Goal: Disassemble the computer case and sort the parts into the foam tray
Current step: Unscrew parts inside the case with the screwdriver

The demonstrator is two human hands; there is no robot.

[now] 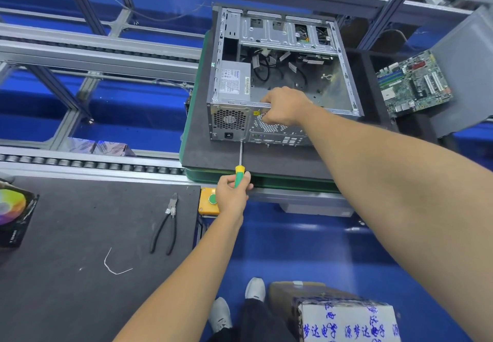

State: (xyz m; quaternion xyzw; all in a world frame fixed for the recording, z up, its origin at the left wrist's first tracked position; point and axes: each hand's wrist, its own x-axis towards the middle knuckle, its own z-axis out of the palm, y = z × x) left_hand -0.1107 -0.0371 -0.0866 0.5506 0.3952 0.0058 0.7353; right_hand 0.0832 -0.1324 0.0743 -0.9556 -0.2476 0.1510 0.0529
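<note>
Boxed fan carton (12,212), colour-wheel print, far left on dark mat (66,275); cutting pliers (166,228) and a bent white wire scrap (114,264) lie apart on the same mat; yellow button box (209,204) at mat's right edge; left hand (232,193), fingers curled round green-and-yellow screwdriver (240,165), tip at rear panel of computer case (280,74); case open-sided, on foam tray (213,154), power supply (234,81) inside at left; right hand (285,106) grips case's rear upper edge; motherboard (414,84) in tray's right compartment; taped cardboard box (344,320) lower right on floor
</note>
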